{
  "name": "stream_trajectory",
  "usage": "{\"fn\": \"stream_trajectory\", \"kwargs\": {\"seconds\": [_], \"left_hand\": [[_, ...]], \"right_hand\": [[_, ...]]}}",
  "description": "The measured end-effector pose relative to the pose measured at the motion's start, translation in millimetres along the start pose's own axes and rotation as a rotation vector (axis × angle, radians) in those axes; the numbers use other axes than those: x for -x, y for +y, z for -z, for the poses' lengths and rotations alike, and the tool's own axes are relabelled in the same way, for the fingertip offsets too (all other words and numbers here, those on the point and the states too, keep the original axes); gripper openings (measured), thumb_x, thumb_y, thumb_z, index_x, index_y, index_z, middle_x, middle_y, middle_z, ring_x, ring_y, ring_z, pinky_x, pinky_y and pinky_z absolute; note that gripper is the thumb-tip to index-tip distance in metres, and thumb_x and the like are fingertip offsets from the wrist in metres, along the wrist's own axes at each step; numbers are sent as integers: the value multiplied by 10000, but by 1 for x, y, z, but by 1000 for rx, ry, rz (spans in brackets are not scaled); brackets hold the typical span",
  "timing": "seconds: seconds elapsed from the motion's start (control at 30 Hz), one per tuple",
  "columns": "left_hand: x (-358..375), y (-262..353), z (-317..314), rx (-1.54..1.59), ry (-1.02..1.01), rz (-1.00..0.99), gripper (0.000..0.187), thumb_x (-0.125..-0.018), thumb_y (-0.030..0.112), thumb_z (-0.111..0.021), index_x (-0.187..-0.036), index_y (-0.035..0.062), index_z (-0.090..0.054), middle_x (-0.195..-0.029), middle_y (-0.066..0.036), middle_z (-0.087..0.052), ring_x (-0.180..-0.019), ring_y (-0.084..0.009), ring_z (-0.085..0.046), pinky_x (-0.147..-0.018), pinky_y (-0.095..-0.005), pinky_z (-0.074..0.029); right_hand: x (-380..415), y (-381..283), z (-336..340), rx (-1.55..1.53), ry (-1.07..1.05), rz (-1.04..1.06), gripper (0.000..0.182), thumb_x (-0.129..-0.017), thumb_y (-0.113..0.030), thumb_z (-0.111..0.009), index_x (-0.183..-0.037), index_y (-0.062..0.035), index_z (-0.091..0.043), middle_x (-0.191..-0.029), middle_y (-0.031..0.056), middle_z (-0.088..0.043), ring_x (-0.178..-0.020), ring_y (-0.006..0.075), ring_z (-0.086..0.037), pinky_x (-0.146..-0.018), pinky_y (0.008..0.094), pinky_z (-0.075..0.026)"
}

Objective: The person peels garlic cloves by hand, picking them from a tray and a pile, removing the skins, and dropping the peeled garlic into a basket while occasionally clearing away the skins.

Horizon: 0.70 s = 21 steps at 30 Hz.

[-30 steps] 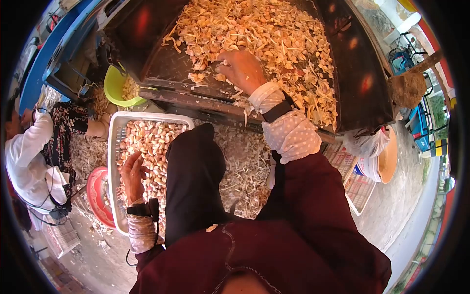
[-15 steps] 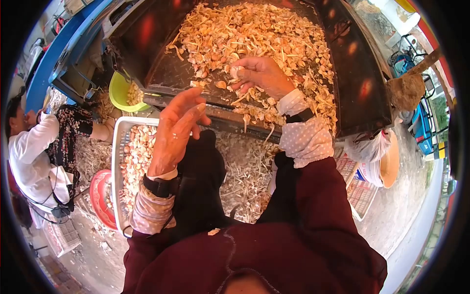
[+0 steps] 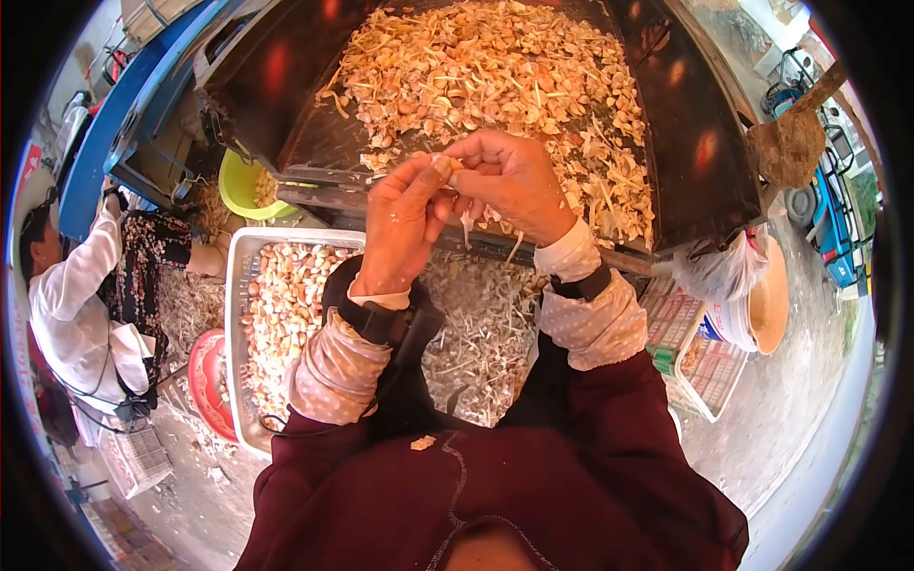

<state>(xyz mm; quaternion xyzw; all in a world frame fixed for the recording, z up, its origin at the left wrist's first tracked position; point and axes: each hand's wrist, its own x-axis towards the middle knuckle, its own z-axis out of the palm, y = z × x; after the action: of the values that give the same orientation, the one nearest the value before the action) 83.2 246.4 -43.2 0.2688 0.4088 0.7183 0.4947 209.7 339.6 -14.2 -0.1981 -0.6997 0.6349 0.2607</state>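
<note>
My left hand point(image 3: 398, 224) and my right hand point(image 3: 517, 183) meet over the front edge of a dark, high-sided bench point(image 3: 319, 143). Between their fingertips is a garlic clove point(image 3: 445, 164), mostly covered by the fingers. Both hands are closed in a pinch on it. Behind them, a pile of garlic cloves and loose papery skins point(image 3: 495, 67) covers the bench top. A white plastic basket point(image 3: 231, 352) holding many cloves point(image 3: 278, 300) stands by my left leg.
A person in a white top point(image 3: 81, 295) sits at the left near a green bowl point(image 3: 233, 186) and a red basin point(image 3: 207, 385). Garlic skins point(image 3: 481, 333) litter the floor between my legs. At right are a bucket point(image 3: 738, 324) and plastic crates point(image 3: 709, 376).
My left hand has moved up and right from beside the bench edge to meet my right hand. My right hand has drawn back slightly from the pile with the clove.
</note>
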Motion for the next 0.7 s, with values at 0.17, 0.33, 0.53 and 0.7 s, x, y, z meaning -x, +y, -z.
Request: {"fn": "stream_trajectory", "kwargs": {"seconds": [0.17, 0.33, 0.53, 0.7], "left_hand": [[-7, -13, 2, 82, 92, 19, 144, -948, 162, -588, -959, 24, -627, -671, 13, -568, -521, -18, -464, -391, -156, -284], [-6, -4, 4, 79, 58, 80, 169, -942, 179, -598, -965, 13, -618, -675, 3, -567, -513, -19, -451, -368, -157, -261], [-11, -8, 9, 114, -16, 151, 151, -941, 163, -605, -966, 14, -598, -718, -9, -581, -489, -15, -426, -357, -149, -248], [-8, -13, 10, 151, 12, 116, 133, -944, 158, -608, -950, 27, -589, -725, -18, -578, -479, -10, -417, -342, -143, -256]], "right_hand": [[0, 23, -9, 18, 185, 145, 85, -834, -43, -650, -844, 32, -611, -714, 67, -671, -564, 106, -646, -443, 231, -483], [-2, 26, 4, -379, 77, -1, 144, -871, -69, -647, -930, 59, -616, -721, 88, -663, -522, 118, -631, -422, 219, -489], [2, 26, 11, -209, -31, -26, 299, -917, -138, -627, -1120, 80, -606, -763, 95, -671, -528, 124, -637, -419, 205, -489], [2, 28, 10, -131, -20, 22, 224, -908, -146, -642, -1000, 57, -621, -769, 96, -665, -525, 123, -637, -399, 201, -468]]}}
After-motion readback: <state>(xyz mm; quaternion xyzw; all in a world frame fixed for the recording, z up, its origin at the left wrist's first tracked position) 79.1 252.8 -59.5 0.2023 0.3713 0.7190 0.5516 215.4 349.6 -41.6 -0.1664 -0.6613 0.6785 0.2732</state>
